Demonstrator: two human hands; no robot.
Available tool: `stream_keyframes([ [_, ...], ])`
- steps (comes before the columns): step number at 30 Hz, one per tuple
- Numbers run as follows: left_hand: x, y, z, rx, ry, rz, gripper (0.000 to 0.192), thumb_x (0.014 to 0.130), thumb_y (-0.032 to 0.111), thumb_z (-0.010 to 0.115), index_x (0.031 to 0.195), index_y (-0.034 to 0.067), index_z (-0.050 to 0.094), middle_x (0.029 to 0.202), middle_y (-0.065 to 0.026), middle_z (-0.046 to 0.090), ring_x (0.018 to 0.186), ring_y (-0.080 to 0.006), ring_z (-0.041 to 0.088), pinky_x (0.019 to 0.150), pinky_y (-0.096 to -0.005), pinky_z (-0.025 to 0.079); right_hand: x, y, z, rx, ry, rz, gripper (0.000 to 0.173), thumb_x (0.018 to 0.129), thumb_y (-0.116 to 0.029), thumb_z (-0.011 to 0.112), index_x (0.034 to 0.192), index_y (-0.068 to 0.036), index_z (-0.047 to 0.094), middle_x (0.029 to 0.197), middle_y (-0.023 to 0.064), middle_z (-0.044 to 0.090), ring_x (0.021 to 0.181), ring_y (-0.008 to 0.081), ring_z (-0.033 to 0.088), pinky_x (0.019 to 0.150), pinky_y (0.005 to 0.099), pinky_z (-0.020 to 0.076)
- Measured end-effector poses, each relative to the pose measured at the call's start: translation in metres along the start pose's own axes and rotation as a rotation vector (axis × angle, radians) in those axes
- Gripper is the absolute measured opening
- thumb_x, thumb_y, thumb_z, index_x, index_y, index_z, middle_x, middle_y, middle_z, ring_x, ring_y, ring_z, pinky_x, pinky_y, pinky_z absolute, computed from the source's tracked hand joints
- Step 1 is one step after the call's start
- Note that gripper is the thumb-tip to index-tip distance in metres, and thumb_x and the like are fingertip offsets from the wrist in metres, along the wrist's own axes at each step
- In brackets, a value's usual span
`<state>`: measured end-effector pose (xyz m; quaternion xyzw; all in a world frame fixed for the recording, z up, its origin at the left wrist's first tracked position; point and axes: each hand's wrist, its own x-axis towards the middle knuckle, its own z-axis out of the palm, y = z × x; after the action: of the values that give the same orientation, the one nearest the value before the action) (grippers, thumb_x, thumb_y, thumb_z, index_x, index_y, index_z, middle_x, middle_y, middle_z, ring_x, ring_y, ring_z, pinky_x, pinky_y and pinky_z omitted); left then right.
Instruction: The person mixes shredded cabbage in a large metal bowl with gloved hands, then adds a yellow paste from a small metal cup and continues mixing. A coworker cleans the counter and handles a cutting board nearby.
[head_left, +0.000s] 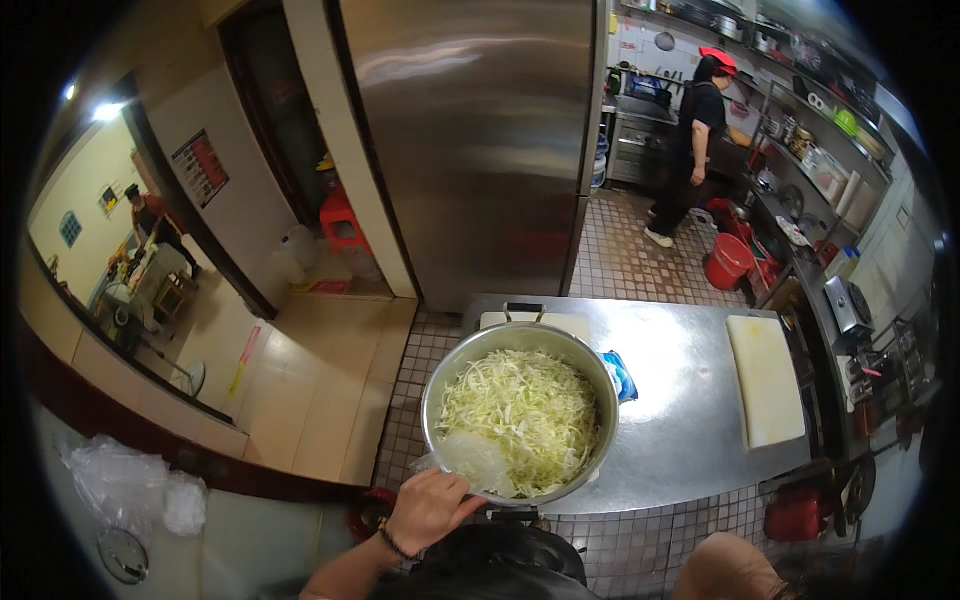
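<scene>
A large two-handled metal pot (433, 420) stands at the left end of a stainless steel table (667, 450). Finely shredded cabbage (525, 412) fills much of it. My left hand (431, 510), with a bead bracelet at the wrist, is at the pot's near left rim, fingers closed on a thin clear plastic bag (471, 457) that lies partly over the cabbage. Of my right arm only a bent part shows at the bottom right; the right hand is out of view. A blue and white packet (621, 376) touches the pot's right side.
A white cutting board (765, 381) lies at the table's right end, and another board (570, 322) is partly behind the pot. Beyond stands a steel refrigerator (472, 150). A person in a red cap (701, 142) is in the kitchen behind; another person (157, 221) bends over a table at left.
</scene>
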<state>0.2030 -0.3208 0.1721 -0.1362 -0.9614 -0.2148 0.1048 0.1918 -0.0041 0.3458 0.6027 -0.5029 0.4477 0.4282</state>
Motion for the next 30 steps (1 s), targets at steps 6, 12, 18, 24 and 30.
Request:
stream_keyframes([
  [6,-0.005,0.031,-0.009,-0.568,-0.002,-0.112,0.046,0.084,0.034,0.068,0.114,0.001,0.062,0.124,-0.0181,0.058,0.113,-0.0338,0.056,0.096,-0.0405,0.045,0.0,-0.015,0.002,-0.607,0.271,-0.005,0.038,0.091,-0.031,0.052,0.121,-0.008,0.053,0.077,0.0023,0.064,0.064,0.0117,0.058,0.062,0.0284,0.0453],
  [12,0.049,0.079,0.082,-1.163,-0.476,0.189,0.046,0.095,0.025,0.047,0.131,-0.003,0.048,0.135,-0.0196,0.046,0.124,-0.0312,0.048,0.104,-0.0398,0.038,-0.081,-0.036,0.006,0.183,0.354,1.395,0.056,0.088,-0.046,0.062,0.12,0.0,0.057,0.111,0.0116,0.06,0.091,0.0189,0.06,0.079,0.0296,0.0491],
  [18,0.113,0.208,0.218,-1.395,-0.857,0.138,0.05,0.092,0.029,0.052,0.132,0.0,0.049,0.137,-0.0195,0.045,0.125,-0.033,0.046,0.105,-0.0414,0.036,-0.263,-0.005,-0.018,0.417,0.663,1.371,0.05,0.098,-0.035,0.047,0.134,-0.001,0.045,0.118,0.0101,0.059,0.106,0.0223,0.058,0.096,0.0367,0.0419],
  [24,0.15,0.402,0.339,-1.476,-0.904,0.095,0.054,0.088,0.034,0.058,0.132,0.003,0.05,0.139,-0.0195,0.043,0.127,-0.0347,0.044,0.106,-0.043,0.035,-0.307,-0.11,-0.267,-0.237,0.278,1.019,0.052,0.092,-0.042,0.046,0.124,-0.002,0.053,0.119,0.0162,0.06,0.107,0.0291,0.058,0.092,0.0427,0.0445],
  [30,0.16,0.592,0.435,-1.504,-0.92,0.106,0.058,0.085,0.038,0.063,0.132,0.006,0.051,0.141,-0.0195,0.042,0.128,-0.0365,0.043,0.106,-0.0445,0.033,-0.479,-0.152,-0.429,-0.802,0.47,1.74,0.044,0.094,-0.039,0.046,0.123,-0.008,0.057,0.133,0.0136,0.052,0.124,0.0305,0.046,0.101,0.0449,0.0359],
])
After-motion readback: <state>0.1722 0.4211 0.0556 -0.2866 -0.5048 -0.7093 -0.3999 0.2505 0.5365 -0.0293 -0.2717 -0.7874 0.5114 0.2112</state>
